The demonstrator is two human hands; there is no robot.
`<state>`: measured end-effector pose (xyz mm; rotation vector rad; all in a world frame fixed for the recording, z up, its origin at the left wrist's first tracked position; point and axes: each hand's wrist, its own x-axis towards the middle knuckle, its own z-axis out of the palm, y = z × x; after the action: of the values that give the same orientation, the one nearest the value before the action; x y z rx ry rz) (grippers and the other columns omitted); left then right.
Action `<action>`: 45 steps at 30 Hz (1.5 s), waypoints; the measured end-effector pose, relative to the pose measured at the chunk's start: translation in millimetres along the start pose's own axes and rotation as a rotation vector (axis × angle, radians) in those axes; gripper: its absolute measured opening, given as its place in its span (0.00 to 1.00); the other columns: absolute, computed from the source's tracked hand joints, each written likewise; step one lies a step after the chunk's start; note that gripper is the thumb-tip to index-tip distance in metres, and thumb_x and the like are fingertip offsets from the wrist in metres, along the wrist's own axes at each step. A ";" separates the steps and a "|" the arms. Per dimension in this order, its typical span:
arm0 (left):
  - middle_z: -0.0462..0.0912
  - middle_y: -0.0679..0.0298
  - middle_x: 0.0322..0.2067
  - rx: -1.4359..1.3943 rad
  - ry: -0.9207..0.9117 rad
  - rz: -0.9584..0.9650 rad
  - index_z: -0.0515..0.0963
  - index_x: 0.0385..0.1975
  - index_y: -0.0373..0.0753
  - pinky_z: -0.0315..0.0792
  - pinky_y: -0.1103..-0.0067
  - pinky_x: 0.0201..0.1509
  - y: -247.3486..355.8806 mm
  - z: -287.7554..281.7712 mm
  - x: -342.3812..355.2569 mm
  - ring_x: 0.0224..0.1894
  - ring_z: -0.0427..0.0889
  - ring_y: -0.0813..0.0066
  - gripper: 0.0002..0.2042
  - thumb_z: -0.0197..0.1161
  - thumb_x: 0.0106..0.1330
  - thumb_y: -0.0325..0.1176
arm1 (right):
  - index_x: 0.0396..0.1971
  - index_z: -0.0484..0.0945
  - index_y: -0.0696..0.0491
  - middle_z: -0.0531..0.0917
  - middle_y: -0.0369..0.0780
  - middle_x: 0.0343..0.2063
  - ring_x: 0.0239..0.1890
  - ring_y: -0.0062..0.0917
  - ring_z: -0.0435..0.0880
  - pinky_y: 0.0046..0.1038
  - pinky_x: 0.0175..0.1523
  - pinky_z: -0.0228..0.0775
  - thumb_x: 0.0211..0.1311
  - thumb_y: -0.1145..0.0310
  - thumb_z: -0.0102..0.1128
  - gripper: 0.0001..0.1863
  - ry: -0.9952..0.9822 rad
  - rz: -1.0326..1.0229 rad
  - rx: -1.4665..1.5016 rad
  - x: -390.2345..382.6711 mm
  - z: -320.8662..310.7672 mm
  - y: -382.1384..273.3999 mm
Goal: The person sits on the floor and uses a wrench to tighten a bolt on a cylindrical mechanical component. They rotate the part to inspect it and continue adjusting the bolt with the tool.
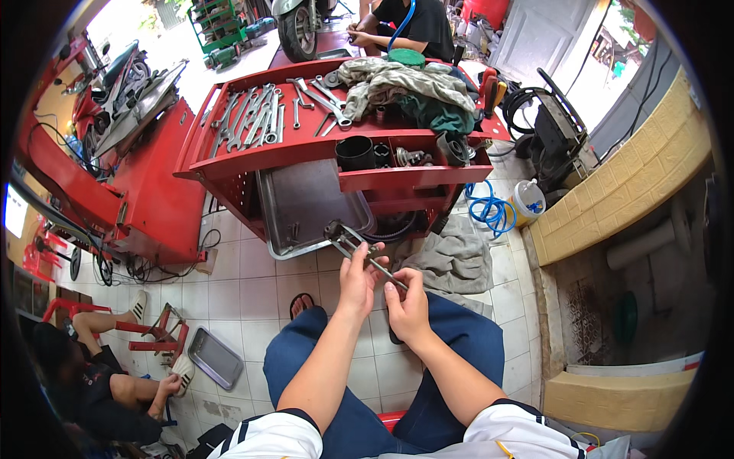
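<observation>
In front of the red tool cart, I hold a long metal piece that has thin parallel rods and a dark, chunky far end; its exact kind I cannot make out. My left hand is closed round its middle. The fingers of my right hand pinch the near end of the same piece, close above my lap. Just beyond the dark end lies a metal tray on the cart's lower level, with a few small dark parts in it.
The red tool cart carries several wrenches, rags and an open drawer of parts. A grey cloth, blue hose and white bucket lie right. Another person sits left near a small tray.
</observation>
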<state>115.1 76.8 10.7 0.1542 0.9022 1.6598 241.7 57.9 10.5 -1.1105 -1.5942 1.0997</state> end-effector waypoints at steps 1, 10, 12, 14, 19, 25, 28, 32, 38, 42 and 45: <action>0.84 0.61 0.48 0.006 0.016 0.005 0.71 0.49 0.44 0.78 0.75 0.42 -1.0 -4.2 0.6 0.42 0.83 0.73 0.13 0.61 0.73 0.43 | 0.48 0.69 0.58 0.80 0.38 0.31 0.27 0.18 0.78 0.22 0.33 0.71 0.71 0.73 0.57 0.11 -0.020 -0.011 -0.046 0.5 -1.1 2.0; 0.83 0.61 0.50 0.160 0.048 0.107 0.70 0.50 0.44 0.77 0.75 0.45 8.6 -11.9 -4.7 0.42 0.83 0.76 0.13 0.60 0.74 0.42 | 0.43 0.77 0.57 0.88 0.41 0.30 0.26 0.23 0.86 0.24 0.31 0.74 0.74 0.66 0.57 0.09 -0.120 0.052 -0.079 8.6 -0.2 8.8; 0.83 0.60 0.49 0.183 0.038 0.102 0.70 0.50 0.43 0.77 0.75 0.45 12.0 -19.0 -7.0 0.41 0.83 0.75 0.13 0.59 0.74 0.42 | 0.44 0.77 0.55 0.88 0.39 0.27 0.24 0.23 0.85 0.24 0.29 0.73 0.77 0.62 0.52 0.12 -0.244 0.170 -0.030 8.6 -1.5 12.8; 0.83 0.60 0.49 0.196 0.025 0.091 0.70 0.50 0.43 0.77 0.74 0.45 13.0 -24.1 -6.8 0.41 0.83 0.75 0.13 0.59 0.74 0.42 | 0.44 0.77 0.55 0.88 0.39 0.27 0.24 0.23 0.85 0.24 0.30 0.73 0.78 0.60 0.51 0.13 -0.247 0.169 0.034 9.2 1.1 13.5; 0.83 0.60 0.50 0.250 0.023 0.110 0.70 0.50 0.42 0.77 0.74 0.46 15.4 -40.6 -6.1 0.42 0.82 0.76 0.13 0.58 0.75 0.42 | 0.44 0.77 0.56 0.86 0.40 0.30 0.27 0.25 0.83 0.27 0.33 0.74 0.66 0.64 0.66 0.14 -0.204 -0.089 -0.153 11.3 8.2 10.9; 0.83 0.61 0.48 0.241 0.020 0.112 0.72 0.49 0.42 0.76 0.76 0.44 16.9 -51.0 -10.0 0.41 0.83 0.77 0.13 0.59 0.74 0.42 | 0.36 0.80 0.56 0.86 0.40 0.28 0.26 0.26 0.83 0.28 0.32 0.73 0.66 0.66 0.65 0.09 -0.211 -0.018 -0.160 0.6 13.6 17.1; 0.84 0.61 0.47 0.242 0.035 0.096 0.72 0.49 0.42 0.76 0.76 0.44 19.1 -45.5 -10.9 0.40 0.83 0.77 0.13 0.59 0.74 0.43 | 0.37 0.80 0.58 0.86 0.40 0.28 0.26 0.23 0.83 0.27 0.32 0.73 0.68 0.65 0.63 0.10 -0.319 0.202 -0.033 6.9 10.8 17.6; 0.84 0.61 0.48 0.201 0.056 0.082 0.71 0.50 0.42 0.76 0.76 0.44 22.2 -42.4 -10.1 0.41 0.84 0.76 0.14 0.59 0.74 0.43 | 0.39 0.80 0.58 0.85 0.39 0.29 0.25 0.22 0.81 0.24 0.31 0.72 0.67 0.67 0.66 0.10 -0.157 0.031 -0.046 -0.1 19.2 -2.7; 0.83 0.61 0.48 0.179 0.049 0.111 0.70 0.50 0.43 0.77 0.75 0.44 26.3 -47.2 -8.4 0.41 0.84 0.75 0.14 0.60 0.74 0.44 | 0.45 0.79 0.58 0.86 0.40 0.34 0.27 0.18 0.81 0.22 0.31 0.72 0.69 0.67 0.64 0.11 -0.231 0.068 -0.037 5.9 13.2 5.5; 0.83 0.61 0.48 0.186 0.040 0.100 0.70 0.50 0.43 0.77 0.75 0.44 28.9 -45.8 -12.1 0.42 0.84 0.75 0.14 0.60 0.74 0.44 | 0.48 0.77 0.58 0.87 0.41 0.36 0.28 0.16 0.82 0.21 0.30 0.72 0.74 0.64 0.59 0.13 -0.214 0.266 0.192 3.6 17.8 4.8; 0.83 0.60 0.50 0.200 0.044 0.121 0.72 0.50 0.43 0.75 0.75 0.47 33.6 -41.4 -14.2 0.42 0.82 0.76 0.13 0.58 0.74 0.44 | 0.47 0.77 0.58 0.87 0.40 0.32 0.28 0.16 0.83 0.20 0.31 0.73 0.75 0.62 0.58 0.14 -0.147 -0.015 -0.015 -0.2 22.8 10.5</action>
<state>70.8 44.1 8.2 0.3148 1.1114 1.6869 221.8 55.9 -4.7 -1.0464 -1.7243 1.1837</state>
